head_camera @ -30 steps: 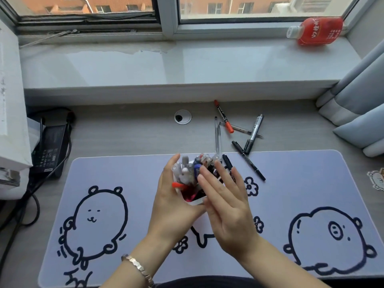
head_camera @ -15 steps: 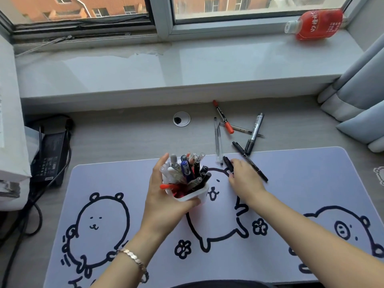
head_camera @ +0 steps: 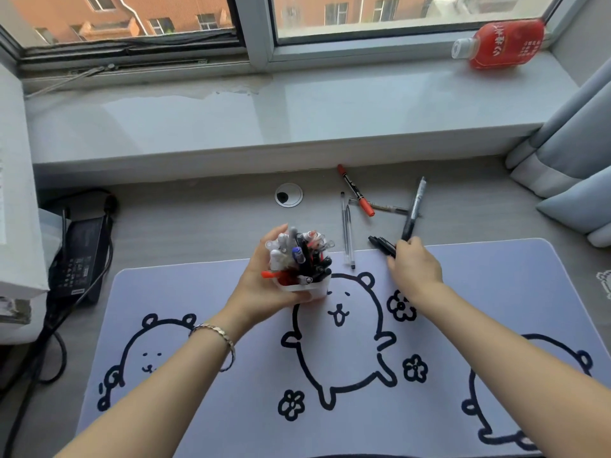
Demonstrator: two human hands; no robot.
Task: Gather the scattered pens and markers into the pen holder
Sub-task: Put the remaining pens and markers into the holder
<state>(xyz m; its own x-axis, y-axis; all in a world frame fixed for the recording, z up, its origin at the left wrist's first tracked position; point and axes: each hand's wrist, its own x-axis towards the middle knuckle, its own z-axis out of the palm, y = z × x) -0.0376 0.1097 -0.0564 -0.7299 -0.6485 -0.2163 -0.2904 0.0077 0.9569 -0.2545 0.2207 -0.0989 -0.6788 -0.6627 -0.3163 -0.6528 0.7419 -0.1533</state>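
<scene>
A white pen holder (head_camera: 309,289) packed with several pens and markers stands at the far edge of the mat, and my left hand (head_camera: 264,289) is wrapped around its left side. My right hand (head_camera: 415,266) rests at the mat's far edge with its fingers closed over black markers (head_camera: 380,242) whose ends stick out to the left. Loose on the desk beyond lie two clear pens (head_camera: 347,231), a red-capped marker (head_camera: 356,190), a thin pen (head_camera: 386,207) and a silver and black marker (head_camera: 413,209).
A lilac desk mat (head_camera: 231,408) with bear drawings covers the near desk. A cable grommet (head_camera: 288,195) sits behind the holder. A power adapter (head_camera: 81,256) with cables lies left, a red bottle (head_camera: 502,44) on the windowsill, curtains (head_camera: 568,153) at right.
My right hand has left the holder and travelled right and away to the black markers, closing over them. My left hand keeps hold of the pen holder.
</scene>
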